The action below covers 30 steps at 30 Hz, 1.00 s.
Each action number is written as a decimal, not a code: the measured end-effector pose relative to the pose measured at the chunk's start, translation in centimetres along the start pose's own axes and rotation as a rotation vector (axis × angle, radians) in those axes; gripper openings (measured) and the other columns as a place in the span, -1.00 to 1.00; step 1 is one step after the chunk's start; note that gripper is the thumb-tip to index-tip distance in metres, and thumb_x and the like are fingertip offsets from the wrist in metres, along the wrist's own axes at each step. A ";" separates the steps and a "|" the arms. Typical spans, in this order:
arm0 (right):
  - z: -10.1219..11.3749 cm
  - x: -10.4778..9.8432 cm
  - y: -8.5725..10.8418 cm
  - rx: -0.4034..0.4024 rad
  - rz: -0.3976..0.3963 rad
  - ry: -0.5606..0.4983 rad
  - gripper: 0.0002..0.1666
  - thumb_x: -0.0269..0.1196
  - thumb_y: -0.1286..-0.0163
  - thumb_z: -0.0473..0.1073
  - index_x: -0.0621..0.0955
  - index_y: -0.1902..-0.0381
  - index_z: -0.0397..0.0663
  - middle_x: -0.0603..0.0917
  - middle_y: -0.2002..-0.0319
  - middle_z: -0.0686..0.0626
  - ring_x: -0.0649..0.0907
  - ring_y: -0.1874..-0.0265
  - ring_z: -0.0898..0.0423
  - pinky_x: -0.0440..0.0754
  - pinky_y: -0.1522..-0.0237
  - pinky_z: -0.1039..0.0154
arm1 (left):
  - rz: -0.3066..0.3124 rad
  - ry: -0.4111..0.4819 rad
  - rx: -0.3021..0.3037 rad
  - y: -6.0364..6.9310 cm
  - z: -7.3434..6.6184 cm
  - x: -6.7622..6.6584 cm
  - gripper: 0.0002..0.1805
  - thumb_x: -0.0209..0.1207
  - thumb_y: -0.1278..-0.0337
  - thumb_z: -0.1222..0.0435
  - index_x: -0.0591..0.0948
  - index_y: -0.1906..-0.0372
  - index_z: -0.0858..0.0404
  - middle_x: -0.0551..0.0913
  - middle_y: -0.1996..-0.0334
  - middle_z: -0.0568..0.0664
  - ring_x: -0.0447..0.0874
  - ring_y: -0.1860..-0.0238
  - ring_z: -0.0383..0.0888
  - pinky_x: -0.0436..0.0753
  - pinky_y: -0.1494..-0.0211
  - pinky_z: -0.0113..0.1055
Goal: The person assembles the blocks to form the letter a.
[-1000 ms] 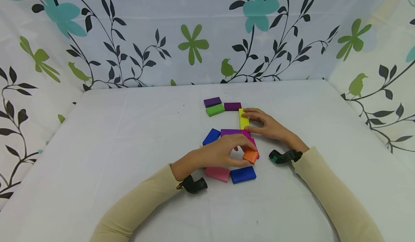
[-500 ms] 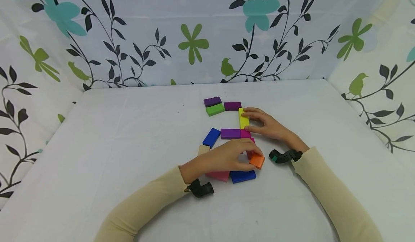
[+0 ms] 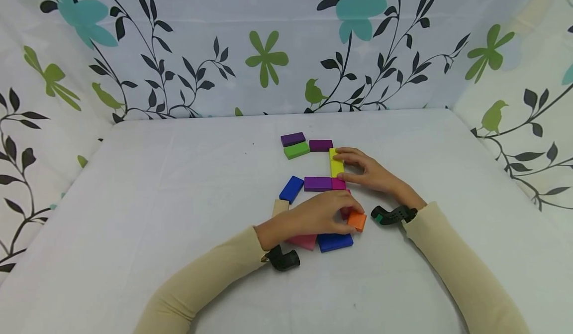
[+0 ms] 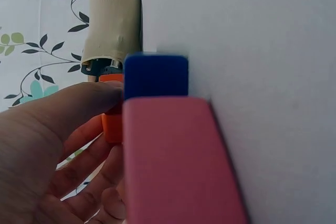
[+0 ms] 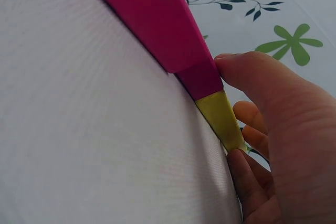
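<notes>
My left hand (image 3: 315, 214) pinches a small orange block (image 3: 356, 221) between thumb and fingers, just right of a blue block (image 3: 335, 243). In the left wrist view, the thumb presses the near face of the orange block (image 4: 113, 128), beyond a pink block (image 4: 178, 156). My right hand (image 3: 371, 172) holds a yellow block (image 3: 335, 164), fingertips at its far end and thumb near its lower end. In the right wrist view, the yellow block (image 5: 223, 119) meets a magenta block (image 5: 202, 81). The left hand partly hides the blocks beneath it.
On the white table (image 3: 179, 184), a purple block (image 3: 318, 184), a tilted blue block (image 3: 291, 189) and a beige block (image 3: 280, 207) adjoin the figure. Farther back lie a green block (image 3: 297, 150) and two dark purple ones (image 3: 321, 146). Patterned cloth (image 3: 286, 40) hangs behind.
My left hand has moved slightly right and toward me with the orange block, away from the magenta blocks. The beige block has come into sight. My right hand stays put.
</notes>
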State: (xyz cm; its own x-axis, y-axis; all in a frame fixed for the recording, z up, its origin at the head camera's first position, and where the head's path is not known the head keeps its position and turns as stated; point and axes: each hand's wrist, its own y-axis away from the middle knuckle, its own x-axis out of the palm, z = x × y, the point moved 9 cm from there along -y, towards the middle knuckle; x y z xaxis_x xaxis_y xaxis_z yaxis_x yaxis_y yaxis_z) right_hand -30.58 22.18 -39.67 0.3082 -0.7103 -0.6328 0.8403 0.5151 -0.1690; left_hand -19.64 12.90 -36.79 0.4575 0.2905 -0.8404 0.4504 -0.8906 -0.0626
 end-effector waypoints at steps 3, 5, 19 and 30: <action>0.1 -0.1 0.0 -0.002 0.001 0.005 -0.40 0.28 -0.33 -0.28 0.44 -0.31 -0.25 0.23 -0.44 -0.21 0.29 -0.37 -0.18 0.20 -0.38 -0.19 | 0.012 0.002 -0.001 0.0 0.0 0.1 -0.57 0.30 -0.21 0.19 0.59 -0.14 0.24 0.59 0.09 -0.05 0.47 0.12 -0.22 0.44 0.04 -0.61; 0.2 -0.1 0.0 0.000 0.000 0.005 -0.39 0.28 -0.33 -0.28 0.44 -0.32 -0.24 0.23 -0.44 -0.21 0.30 -0.37 -0.18 0.20 -0.38 -0.19 | 0.018 0.005 0.002 -0.1 0.0 0.2 -0.57 0.30 -0.21 0.19 0.59 -0.14 0.24 0.59 0.08 -0.03 0.46 0.12 -0.21 0.44 0.04 -0.60; 0.0 -0.1 0.1 0.024 -0.004 0.011 -0.40 0.29 -0.34 -0.23 0.44 -0.32 -0.19 0.23 -0.45 -0.16 0.23 -0.42 -0.17 0.10 -0.41 -0.22 | 0.060 0.048 0.007 -0.2 0.0 1.0 -0.61 0.30 -0.21 0.23 0.61 -0.11 0.26 0.62 0.05 -0.02 0.49 0.09 -0.24 0.46 -0.02 -0.61; 0.0 -0.1 0.1 0.032 -0.005 0.027 -0.39 0.30 -0.34 -0.21 0.44 -0.33 -0.17 0.22 -0.45 -0.16 0.19 -0.44 -0.17 0.08 -0.41 -0.24 | 0.068 0.034 0.019 0.0 0.1 0.9 -0.65 0.28 -0.22 0.22 0.63 -0.07 0.24 0.61 0.10 -0.06 0.48 0.10 -0.26 0.46 -0.01 -0.60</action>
State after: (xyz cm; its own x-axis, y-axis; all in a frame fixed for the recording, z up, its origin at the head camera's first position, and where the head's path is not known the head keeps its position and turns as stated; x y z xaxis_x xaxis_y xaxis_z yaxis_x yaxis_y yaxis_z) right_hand -30.53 22.26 -39.60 0.2925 -0.6994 -0.6522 0.8559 0.4956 -0.1476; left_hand -19.29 13.19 -37.60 0.5123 0.2401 -0.8246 0.4031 -0.9150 -0.0160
